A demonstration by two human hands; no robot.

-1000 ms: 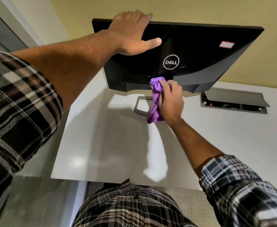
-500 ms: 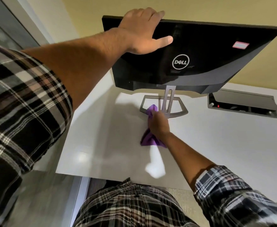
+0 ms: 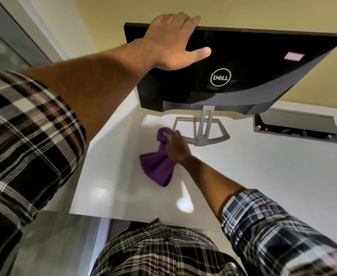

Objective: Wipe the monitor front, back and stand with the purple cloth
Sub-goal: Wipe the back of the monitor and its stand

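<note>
step: wiping stand | left hand [image 3: 171, 40] fingers hooked over monitor [image 3: 233, 66] top edge, likely steadying it | right hand [image 3: 176, 147] fingers bunched around purple cloth [image 3: 157, 166], pressed at left corner of stand [image 3: 201, 132] base on table [image 3: 263, 176]

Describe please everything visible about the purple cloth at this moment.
The purple cloth looks like soft, plain fabric, bunched and creased rather than folded flat. The right hand grips its upper part, so a small wad sticks out above the fingers beside the left corner of the monitor stand's grey base; whether it touches the base is unclear. The wider lower part spreads toward the white desk.
</note>
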